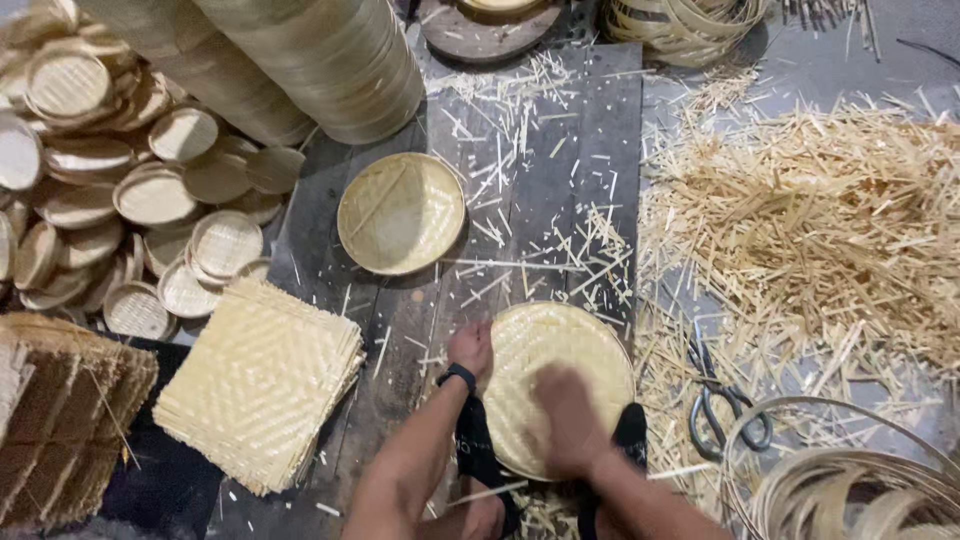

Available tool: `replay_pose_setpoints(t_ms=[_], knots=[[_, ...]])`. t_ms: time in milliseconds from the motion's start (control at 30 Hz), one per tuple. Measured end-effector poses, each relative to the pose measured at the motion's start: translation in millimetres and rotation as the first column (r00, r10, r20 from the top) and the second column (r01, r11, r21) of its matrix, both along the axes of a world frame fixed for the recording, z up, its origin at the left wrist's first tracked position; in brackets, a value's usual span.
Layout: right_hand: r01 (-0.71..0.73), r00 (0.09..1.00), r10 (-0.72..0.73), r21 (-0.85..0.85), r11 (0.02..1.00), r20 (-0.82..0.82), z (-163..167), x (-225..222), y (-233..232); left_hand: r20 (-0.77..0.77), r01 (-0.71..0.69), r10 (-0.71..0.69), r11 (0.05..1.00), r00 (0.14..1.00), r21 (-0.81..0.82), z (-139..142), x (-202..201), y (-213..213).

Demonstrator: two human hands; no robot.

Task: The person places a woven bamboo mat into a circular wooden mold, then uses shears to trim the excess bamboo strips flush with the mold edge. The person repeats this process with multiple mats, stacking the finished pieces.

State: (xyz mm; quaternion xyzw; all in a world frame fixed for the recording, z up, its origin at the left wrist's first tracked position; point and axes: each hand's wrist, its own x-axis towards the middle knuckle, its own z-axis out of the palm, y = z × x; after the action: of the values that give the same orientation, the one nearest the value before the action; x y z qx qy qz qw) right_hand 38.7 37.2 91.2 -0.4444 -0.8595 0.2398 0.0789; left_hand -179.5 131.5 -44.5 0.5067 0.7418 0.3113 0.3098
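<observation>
- The person is sitting low over dark wooden floor planks (560,150) and is working on a round woven bamboo tray (560,385), which is lying flat on the planks just in front of the knees.
- I judge that the step in hand is the shaping or pressing of this tray: both hands are lying on it, and no tool is being used.
- The left hand (470,348) is resting on the left edge of the round woven bamboo tray; its fingers are lying close together and curling over the rim, as if they are holding the tray steady.
- The right hand (568,420) is lying on top of the tray, near its lower middle. It is blurred, so I cannot tell if its fingers are spread or pressed together.
- For the next move, I think the rim is needing an even pressure all around, so the left hand should be keeping the tray from sliding.
- Beyond the tray, a second round tray (400,213) is lying empty on the planks.
- To the left of the tray, a stack of square woven mats (260,385) is waiting, and farther left a heap of small round trays (110,190) is piling up.
- To the right of the tray, scissors (722,400) are lying among bamboo splinters (820,220), well apart from both hands.
</observation>
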Motion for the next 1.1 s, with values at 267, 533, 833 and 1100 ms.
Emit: replay_pose_setpoints(t_ms=[267,533,833,1100], knots=[[-0.146,0.986,0.078,0.533,0.833,0.147,-60.7,-21.5,-80.9,-0.108,0.036,-0.054,0.985,0.993,-0.169,6.5,-0.6,-3.2],[0.091,0.994,-0.101,-0.189,0.978,-0.044,49.8,18.6,-23.8,-0.222,-0.061,0.049,0.997,0.974,-0.049,52.3,-10.5,-85.0],[0.081,0.772,-0.040,-0.035,0.996,0.635,172.4,153.3,21.1,-0.172,-0.073,0.054,0.992,0.984,-0.103,65.7,-53.9,-126.5],[0.540,0.794,-0.603,-0.360,0.761,-0.082,25.0,120.6,18.0,0.511,-0.372,0.571,0.815,0.642,-0.444,39.4,-10.1,-69.6]])
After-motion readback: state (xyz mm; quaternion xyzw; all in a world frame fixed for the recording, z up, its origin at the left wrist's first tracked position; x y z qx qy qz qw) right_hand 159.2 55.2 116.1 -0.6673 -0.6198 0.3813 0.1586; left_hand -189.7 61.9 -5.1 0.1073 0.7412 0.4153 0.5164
